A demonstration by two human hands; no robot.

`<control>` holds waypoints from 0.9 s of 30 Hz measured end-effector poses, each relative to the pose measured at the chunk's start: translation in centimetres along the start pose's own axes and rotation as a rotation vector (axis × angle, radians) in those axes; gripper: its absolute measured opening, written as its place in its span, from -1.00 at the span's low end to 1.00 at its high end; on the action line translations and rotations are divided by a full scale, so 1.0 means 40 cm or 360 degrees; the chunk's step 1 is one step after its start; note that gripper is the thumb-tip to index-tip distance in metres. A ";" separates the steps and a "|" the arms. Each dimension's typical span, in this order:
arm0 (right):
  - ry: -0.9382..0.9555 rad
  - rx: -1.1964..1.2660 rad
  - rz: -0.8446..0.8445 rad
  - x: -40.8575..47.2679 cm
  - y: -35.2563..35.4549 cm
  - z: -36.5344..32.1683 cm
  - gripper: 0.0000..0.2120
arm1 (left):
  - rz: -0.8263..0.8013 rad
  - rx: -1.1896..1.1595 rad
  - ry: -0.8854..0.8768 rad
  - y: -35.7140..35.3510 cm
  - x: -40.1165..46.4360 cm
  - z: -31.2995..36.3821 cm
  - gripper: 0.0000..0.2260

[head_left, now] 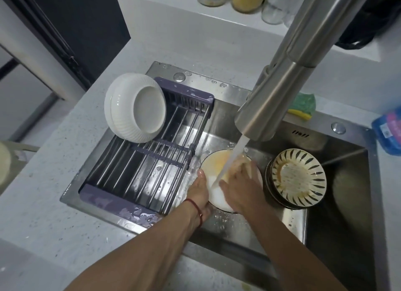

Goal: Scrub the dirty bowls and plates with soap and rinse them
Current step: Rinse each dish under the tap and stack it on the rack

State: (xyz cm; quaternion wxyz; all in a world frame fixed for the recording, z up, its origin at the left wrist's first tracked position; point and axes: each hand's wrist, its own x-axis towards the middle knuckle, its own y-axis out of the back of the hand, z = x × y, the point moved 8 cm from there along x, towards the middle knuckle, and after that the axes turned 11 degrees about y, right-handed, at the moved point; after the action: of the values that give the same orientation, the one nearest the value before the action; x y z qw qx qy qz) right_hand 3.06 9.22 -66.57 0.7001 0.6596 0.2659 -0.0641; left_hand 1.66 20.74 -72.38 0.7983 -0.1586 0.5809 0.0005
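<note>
— Rinsing now: the white plate (217, 195) sits in the sink (338, 236) under the tap's stream (233, 158), left hand (200, 189) gripping its rim, right hand (239, 185) rubbing, fingers spread.

— Much left?

— One white bowl (135, 107) drains on the rack (152, 160); the striped bowls (298, 179) look unrinsed.

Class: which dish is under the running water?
The white plate held by both hands; the white bowl rests on the rack, the striped bowls sit aside.
</note>
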 end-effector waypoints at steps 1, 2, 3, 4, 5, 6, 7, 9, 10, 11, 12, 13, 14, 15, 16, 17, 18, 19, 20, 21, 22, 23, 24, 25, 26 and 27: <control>0.0073 0.0113 -0.0020 0.022 0.019 -0.032 -0.32 | -0.0015 0.0014 -0.0008 -0.004 -0.008 0.011 -0.30; 0.0133 0.0337 0.0002 0.034 0.028 -0.059 -0.31 | -0.0039 0.0080 -0.0021 -0.008 -0.004 0.018 -0.32; 0.0228 0.0544 0.0077 0.040 0.041 -0.080 -0.34 | -0.0055 0.0127 -0.0024 -0.011 -0.008 0.030 -0.30; 0.0355 0.0746 0.0162 0.030 0.054 -0.096 -0.41 | -0.0051 0.0162 -0.0046 -0.010 -0.006 0.046 -0.26; 0.0490 0.0903 0.0212 0.000 0.063 -0.111 -0.48 | -0.0027 0.0180 -0.0063 -0.004 0.012 0.055 -0.17; 0.0623 0.0942 0.0297 -0.037 0.068 -0.115 -0.54 | 0.0019 0.0224 -0.0073 0.006 0.037 0.059 -0.06; 0.0697 0.0878 0.0413 -0.074 0.073 -0.109 -0.60 | 0.0072 0.0240 -0.0082 0.031 0.100 0.059 0.04; 0.0589 0.0622 0.0714 -0.138 0.055 -0.057 -0.60 | 0.0226 0.0344 -0.0110 0.066 0.168 0.064 0.12; 0.0447 0.0499 0.0786 -0.153 0.038 -0.029 -0.51 | 0.0258 0.0379 -0.0077 0.063 0.150 0.064 0.10; 0.0319 0.0432 0.0807 -0.156 0.024 -0.011 -0.41 | 0.0242 0.0341 -0.0059 0.050 0.109 0.069 0.03; 0.0244 0.0422 0.0822 -0.152 0.010 -0.001 -0.35 | 0.0199 0.0325 -0.0041 0.022 0.052 0.076 -0.06; 0.0197 0.0469 0.0861 -0.146 0.007 0.001 -0.36 | 0.0160 0.0285 -0.0039 -0.004 0.016 0.081 -0.16; 0.0138 0.0584 0.0857 -0.138 0.014 0.001 -0.41 | 0.0143 0.0270 -0.0043 -0.025 -0.011 0.088 -0.25; 0.0047 0.0742 0.0836 -0.131 0.029 0.003 -0.51 | 0.0106 0.0272 -0.0039 -0.048 -0.027 0.091 -0.33; -0.0084 0.0955 0.0838 -0.127 0.047 0.011 -0.64 | 0.0079 0.0300 -0.0064 -0.071 -0.037 0.093 -0.36; -0.0209 0.1224 0.0836 -0.123 0.051 0.016 -0.76 | 0.0076 0.0377 -0.0124 -0.088 -0.040 0.096 -0.34; -0.0330 0.1520 0.0825 -0.114 0.043 0.021 -0.88 | 0.0092 0.0512 -0.0191 -0.109 -0.053 0.096 -0.31; -0.0437 0.1833 0.0827 -0.106 0.035 0.023 -0.95 | 0.0110 0.0665 -0.0243 -0.125 -0.054 0.086 -0.31; -0.0540 0.2100 0.0850 -0.102 0.026 0.023 -0.95 | 0.0125 0.0793 -0.0303 -0.138 -0.061 0.079 -0.32; -0.0638 0.2288 0.0881 -0.100 0.015 0.025 -0.92 | 0.0140 0.0843 -0.0318 -0.141 -0.073 0.074 -0.33; -0.0747 0.2448 0.0896 -0.103 0.003 0.027 -0.86 | 0.0180 0.0860 -0.0312 -0.136 -0.074 0.070 -0.34; -0.0836 0.2625 0.0916 -0.108 -0.009 0.029 -0.79 | 0.0245 0.0918 -0.0303 -0.125 -0.067 0.072 -0.35; -0.0903 0.2813 0.0929 -0.112 -0.020 0.028 -0.73 | 0.0325 0.1041 -0.0298 -0.111 -0.060 0.076 -0.38; -0.0947 0.2995 0.0923 -0.113 -0.023 0.027 -0.70 | 0.0426 0.1132 -0.0306 -0.092 -0.047 0.083 -0.43; -0.0976 0.3138 0.0899 -0.111 -0.025 0.027 -0.68 | 0.0527 0.1218 -0.0336 -0.067 -0.040 0.093 -0.47; -0.1005 0.3237 0.0869 -0.110 -0.026 0.030 -0.68 | 0.0575 0.1173 -0.0323 -0.041 -0.041 0.094 -0.49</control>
State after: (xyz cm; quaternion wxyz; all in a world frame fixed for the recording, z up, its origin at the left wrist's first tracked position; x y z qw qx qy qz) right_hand -0.79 6.81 -65.50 -0.1434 0.9190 -0.2571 -0.2622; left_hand 4.92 20.45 -69.43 0.8418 0.2428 0.4793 -0.0517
